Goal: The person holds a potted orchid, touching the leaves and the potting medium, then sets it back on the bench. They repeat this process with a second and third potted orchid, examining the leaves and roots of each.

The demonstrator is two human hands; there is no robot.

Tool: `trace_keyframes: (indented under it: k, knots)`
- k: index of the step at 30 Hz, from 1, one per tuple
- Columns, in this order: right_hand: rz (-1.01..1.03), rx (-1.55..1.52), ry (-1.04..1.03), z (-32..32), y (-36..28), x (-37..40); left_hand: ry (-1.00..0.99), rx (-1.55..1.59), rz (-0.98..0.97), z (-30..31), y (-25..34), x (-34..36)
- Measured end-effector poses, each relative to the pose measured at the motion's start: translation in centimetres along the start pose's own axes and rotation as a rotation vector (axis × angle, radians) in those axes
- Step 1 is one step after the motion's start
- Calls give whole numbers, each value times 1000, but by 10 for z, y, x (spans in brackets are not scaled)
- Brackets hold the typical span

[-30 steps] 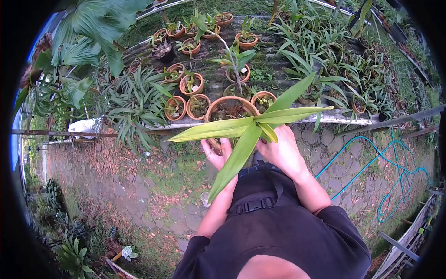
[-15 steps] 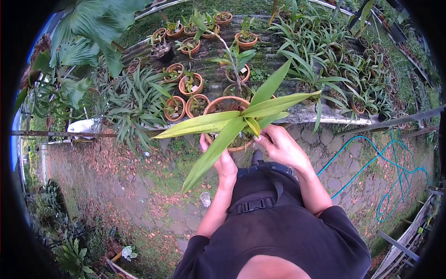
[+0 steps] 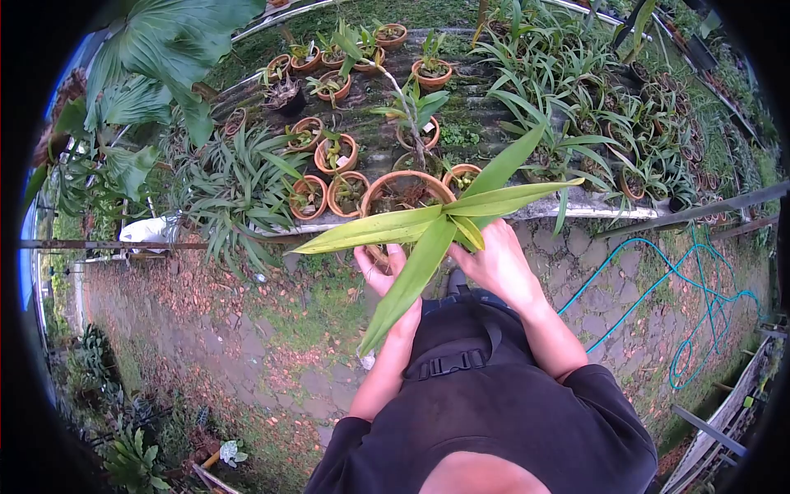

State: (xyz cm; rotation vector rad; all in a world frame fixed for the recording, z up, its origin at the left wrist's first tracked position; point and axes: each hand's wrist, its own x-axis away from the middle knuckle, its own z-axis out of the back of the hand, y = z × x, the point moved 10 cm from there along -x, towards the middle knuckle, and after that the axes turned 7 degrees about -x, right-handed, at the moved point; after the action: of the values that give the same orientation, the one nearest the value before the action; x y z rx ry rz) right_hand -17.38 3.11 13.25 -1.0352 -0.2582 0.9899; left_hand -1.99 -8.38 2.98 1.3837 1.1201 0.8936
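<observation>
Centre of frame: I see the left hand cupped on the lower left wall of the large terracotta pot and the right hand wrapped around its lower right. Both hands hold it. Its long-leaved plant fans over them. Small pots crowd the bench above, and a hose lies at right.

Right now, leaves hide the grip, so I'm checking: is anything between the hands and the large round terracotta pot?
Nothing visible. The left hand and right hand both rest against the large round terracotta pot; its plant's long green leaves only cross above them.
</observation>
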Motion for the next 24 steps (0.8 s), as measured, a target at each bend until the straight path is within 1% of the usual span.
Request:
trace_keyframes:
  k: [2,3,7,9,10,12,15,16,18,19,22,24]
  knots:
    - [21,53,-36,-7,8,1,-63,-17,-41,-5,6,0]
    - [34,64,-42,-9,10,1,-67,-19,-22,-5,3,1]
    - [68,111,-56,-15,13,0,-31,-62,16,-5,4,4]
    - [95,76,-23,-18,12,3,-28,-91,7,-5,5,5]
    - [107,60,-6,-18,13,4,-13,-92,32,-4,4,5]
    - [91,50,-41,-24,18,5,18,-94,80,-2,2,5]
    - [52,-57,-77,-27,23,3,6,-20,26,0,-1,2]
    - [35,-107,-85,-26,25,2,5,-52,12,4,-8,0]
    - [-149,-239,-155,-24,35,0,4,-114,-15,12,-17,-5]
    - [-241,-306,-190,-23,39,0,21,-69,-15,12,-16,-4]
    - [-221,-142,-234,-15,30,1,8,-108,-46,11,-13,-5]
    - [-185,-102,-237,-17,25,1,26,-107,-36,10,-12,-2]
